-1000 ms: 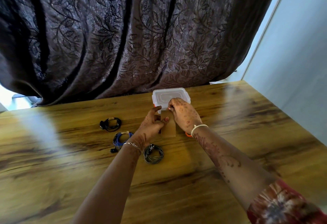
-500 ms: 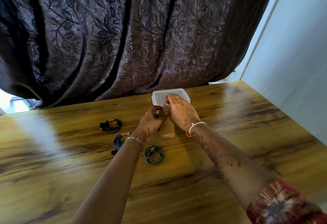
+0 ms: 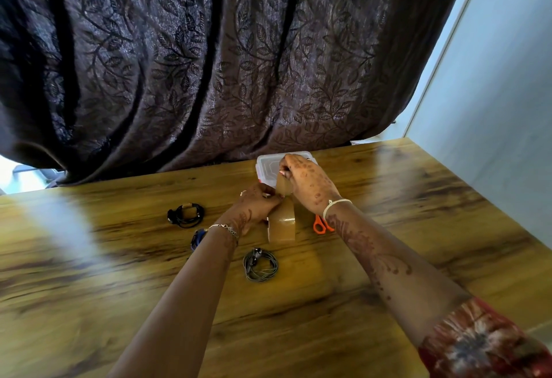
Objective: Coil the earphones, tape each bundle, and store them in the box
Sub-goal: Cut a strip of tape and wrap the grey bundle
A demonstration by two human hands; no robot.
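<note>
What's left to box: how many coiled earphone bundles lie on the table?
3: black bundle far left, blue bundle partly behind left forearm, grey bundle nearest the camera. The clear plastic box may hide more.

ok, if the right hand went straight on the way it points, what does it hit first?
Likely the clear box just beyond the right hand; if it passes above that, the curtain. Depth is unclear.

The right hand (image 3: pixel 310 182) has drawn more tape (image 3: pixel 283 188) off the roll (image 3: pixel 282 225).
</note>
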